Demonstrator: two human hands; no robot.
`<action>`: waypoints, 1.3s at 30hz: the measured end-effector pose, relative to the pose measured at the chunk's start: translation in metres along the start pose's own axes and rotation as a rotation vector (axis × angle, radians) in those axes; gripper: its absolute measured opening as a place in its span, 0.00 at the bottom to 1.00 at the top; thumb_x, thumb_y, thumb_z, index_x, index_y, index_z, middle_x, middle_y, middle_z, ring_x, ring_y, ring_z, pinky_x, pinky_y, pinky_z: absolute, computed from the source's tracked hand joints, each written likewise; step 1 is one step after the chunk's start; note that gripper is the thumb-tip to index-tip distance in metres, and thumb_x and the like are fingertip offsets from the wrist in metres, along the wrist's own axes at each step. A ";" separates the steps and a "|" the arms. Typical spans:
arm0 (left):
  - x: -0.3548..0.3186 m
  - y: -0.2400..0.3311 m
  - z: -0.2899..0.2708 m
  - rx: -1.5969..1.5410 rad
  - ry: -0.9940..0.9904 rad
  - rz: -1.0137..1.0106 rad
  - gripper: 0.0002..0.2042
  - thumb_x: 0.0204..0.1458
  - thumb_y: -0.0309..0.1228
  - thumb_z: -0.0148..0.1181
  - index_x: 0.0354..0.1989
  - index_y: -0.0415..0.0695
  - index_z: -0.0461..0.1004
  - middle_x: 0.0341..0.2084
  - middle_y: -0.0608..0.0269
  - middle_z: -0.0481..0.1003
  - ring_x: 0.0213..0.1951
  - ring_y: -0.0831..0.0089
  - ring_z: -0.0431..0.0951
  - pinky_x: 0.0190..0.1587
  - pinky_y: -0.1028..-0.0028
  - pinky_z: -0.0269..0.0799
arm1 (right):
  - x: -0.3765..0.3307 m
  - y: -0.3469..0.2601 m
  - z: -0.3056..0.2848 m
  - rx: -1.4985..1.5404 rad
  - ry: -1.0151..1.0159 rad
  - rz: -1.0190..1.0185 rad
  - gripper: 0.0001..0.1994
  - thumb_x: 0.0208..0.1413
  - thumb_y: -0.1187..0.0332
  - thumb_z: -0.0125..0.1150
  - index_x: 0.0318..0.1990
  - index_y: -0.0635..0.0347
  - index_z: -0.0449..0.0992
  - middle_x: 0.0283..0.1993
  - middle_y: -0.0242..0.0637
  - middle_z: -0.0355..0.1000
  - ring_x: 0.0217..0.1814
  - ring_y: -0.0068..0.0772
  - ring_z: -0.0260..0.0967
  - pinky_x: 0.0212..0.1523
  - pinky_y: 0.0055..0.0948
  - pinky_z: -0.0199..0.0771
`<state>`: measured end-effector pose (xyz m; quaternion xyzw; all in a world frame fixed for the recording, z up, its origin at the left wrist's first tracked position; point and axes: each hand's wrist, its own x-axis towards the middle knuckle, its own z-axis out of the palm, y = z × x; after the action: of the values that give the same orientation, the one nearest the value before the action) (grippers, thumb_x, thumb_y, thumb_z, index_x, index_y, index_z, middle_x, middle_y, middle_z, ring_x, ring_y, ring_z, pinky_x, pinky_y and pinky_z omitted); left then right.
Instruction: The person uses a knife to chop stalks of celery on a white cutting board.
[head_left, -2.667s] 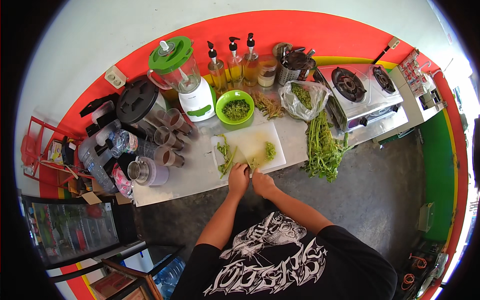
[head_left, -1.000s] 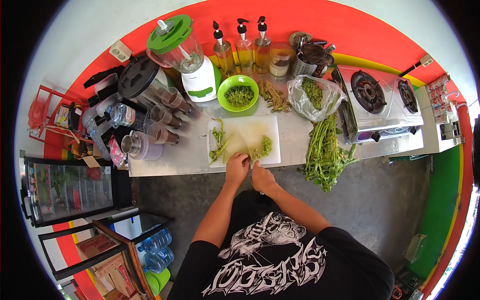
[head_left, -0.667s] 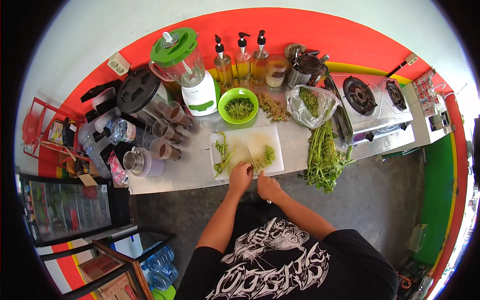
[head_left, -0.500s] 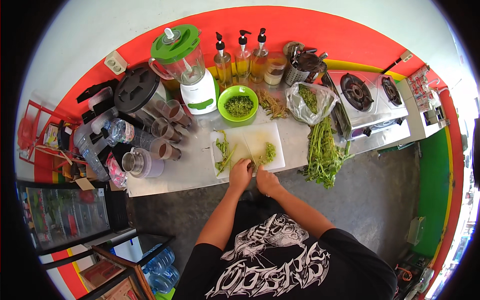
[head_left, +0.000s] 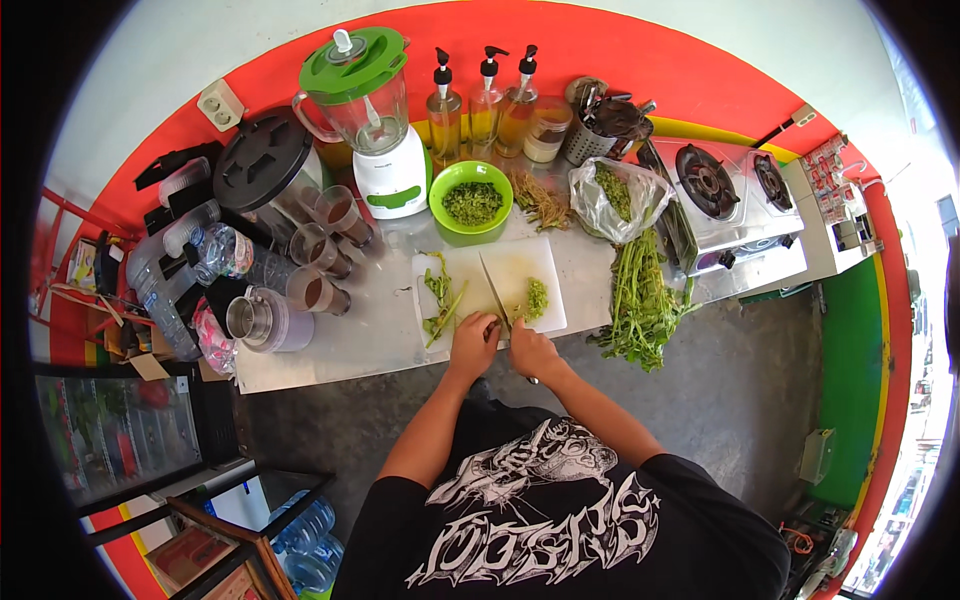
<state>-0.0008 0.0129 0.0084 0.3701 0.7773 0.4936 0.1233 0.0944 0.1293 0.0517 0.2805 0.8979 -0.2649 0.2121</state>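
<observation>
A white cutting board (head_left: 549, 262) lies near the front edge of the metal counter. My right hand (head_left: 532, 352) is closed around the handle of a kitchen knife (head_left: 492, 281); its blade points away from me across the board. Just left of the blade, my left hand (head_left: 474, 342) rests at the board's near edge with fingers curled; what they hold, if anything, is hidden. Leafy green stalks (head_left: 437, 298) lie on the board's left side. Right of the blade sits a small heap of chopped greens (head_left: 535, 299).
Behind the board stand a green bowl (head_left: 440, 222) of chopped greens and a blender (head_left: 392, 177). A bunch of leafy stalks (head_left: 638, 300) and a plastic bag (head_left: 640, 227) lie to the right, beside a gas stove (head_left: 728, 215). Cups (head_left: 318, 292) and a flask (head_left: 277, 322) stand left.
The knife blade now shows at full length, slanting up and left between my hands. My right hand has shifted a little to the right. The whole view has tilted slightly.
</observation>
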 end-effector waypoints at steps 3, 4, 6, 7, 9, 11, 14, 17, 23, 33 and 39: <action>-0.003 -0.004 0.000 -0.005 0.011 0.022 0.06 0.51 0.24 0.62 0.36 0.38 0.76 0.27 0.55 0.73 0.29 0.57 0.74 0.35 0.63 0.71 | -0.006 -0.001 0.002 0.009 -0.005 0.010 0.14 0.57 0.72 0.52 0.48 0.71 0.61 0.41 0.66 0.76 0.47 0.65 0.76 0.49 0.54 0.76; -0.001 -0.006 0.000 -0.001 0.013 0.023 0.06 0.51 0.24 0.62 0.36 0.38 0.76 0.27 0.55 0.73 0.29 0.57 0.74 0.35 0.63 0.71 | -0.012 -0.003 0.006 -0.055 -0.001 -0.001 0.14 0.58 0.72 0.51 0.48 0.70 0.62 0.39 0.62 0.77 0.46 0.62 0.78 0.48 0.51 0.78; -0.003 -0.004 0.000 -0.028 0.008 0.017 0.07 0.51 0.24 0.63 0.38 0.38 0.75 0.27 0.54 0.73 0.29 0.58 0.74 0.34 0.64 0.70 | -0.019 -0.002 0.013 -0.112 -0.004 -0.003 0.14 0.59 0.72 0.51 0.49 0.69 0.63 0.38 0.58 0.78 0.45 0.58 0.79 0.46 0.49 0.80; -0.004 -0.002 0.001 -0.027 0.002 0.015 0.07 0.51 0.24 0.63 0.38 0.38 0.75 0.27 0.54 0.73 0.29 0.58 0.74 0.34 0.64 0.70 | -0.019 -0.001 0.017 -0.107 0.014 -0.002 0.14 0.58 0.72 0.52 0.49 0.69 0.63 0.38 0.58 0.78 0.44 0.58 0.79 0.45 0.47 0.81; 0.000 -0.002 0.002 -0.058 -0.029 -0.026 0.08 0.51 0.23 0.63 0.39 0.37 0.75 0.28 0.55 0.73 0.28 0.60 0.73 0.33 0.64 0.70 | -0.013 -0.002 0.018 -0.092 0.042 0.002 0.14 0.57 0.72 0.53 0.49 0.69 0.63 0.38 0.58 0.78 0.43 0.57 0.80 0.43 0.46 0.81; 0.000 -0.003 0.001 -0.054 -0.026 -0.034 0.08 0.51 0.23 0.63 0.39 0.37 0.75 0.28 0.55 0.73 0.28 0.60 0.73 0.33 0.65 0.70 | -0.008 -0.002 0.017 -0.103 0.058 -0.027 0.15 0.57 0.72 0.54 0.49 0.70 0.63 0.38 0.58 0.78 0.42 0.56 0.80 0.41 0.45 0.82; -0.001 -0.006 0.001 -0.056 -0.019 -0.046 0.08 0.51 0.22 0.63 0.39 0.36 0.75 0.28 0.55 0.73 0.28 0.61 0.74 0.33 0.65 0.70 | -0.008 -0.002 0.012 -0.039 0.028 -0.051 0.14 0.57 0.72 0.53 0.46 0.71 0.62 0.38 0.64 0.76 0.43 0.64 0.78 0.44 0.53 0.79; -0.001 -0.007 0.001 -0.055 -0.009 -0.010 0.07 0.51 0.22 0.62 0.39 0.36 0.75 0.28 0.56 0.72 0.26 0.63 0.73 0.31 0.68 0.70 | -0.012 -0.003 0.007 -0.051 0.030 -0.022 0.15 0.56 0.72 0.54 0.47 0.71 0.62 0.38 0.63 0.77 0.43 0.63 0.78 0.45 0.52 0.79; 0.000 0.004 0.001 -0.089 0.018 -0.033 0.07 0.53 0.21 0.59 0.40 0.35 0.75 0.30 0.53 0.71 0.28 0.60 0.74 0.33 0.66 0.70 | -0.004 -0.007 0.012 -0.009 0.071 -0.020 0.17 0.56 0.72 0.55 0.49 0.72 0.62 0.38 0.62 0.77 0.43 0.61 0.79 0.44 0.50 0.80; 0.000 -0.007 0.005 -0.058 0.059 -0.019 0.05 0.51 0.20 0.59 0.36 0.35 0.75 0.28 0.55 0.71 0.24 0.64 0.72 0.30 0.68 0.68 | -0.015 -0.012 0.009 -0.045 -0.012 0.017 0.15 0.57 0.72 0.55 0.48 0.71 0.63 0.40 0.62 0.77 0.46 0.63 0.77 0.48 0.50 0.78; 0.000 -0.002 0.001 -0.087 0.030 -0.035 0.05 0.53 0.22 0.59 0.37 0.35 0.75 0.29 0.53 0.70 0.26 0.59 0.73 0.32 0.64 0.69 | -0.008 -0.012 0.008 -0.005 0.006 0.003 0.13 0.57 0.72 0.53 0.46 0.71 0.63 0.41 0.64 0.76 0.47 0.64 0.77 0.49 0.51 0.77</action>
<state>-0.0015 0.0129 0.0059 0.3430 0.7634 0.5302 0.1362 0.0948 0.1131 0.0535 0.2821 0.8987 -0.2613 0.2107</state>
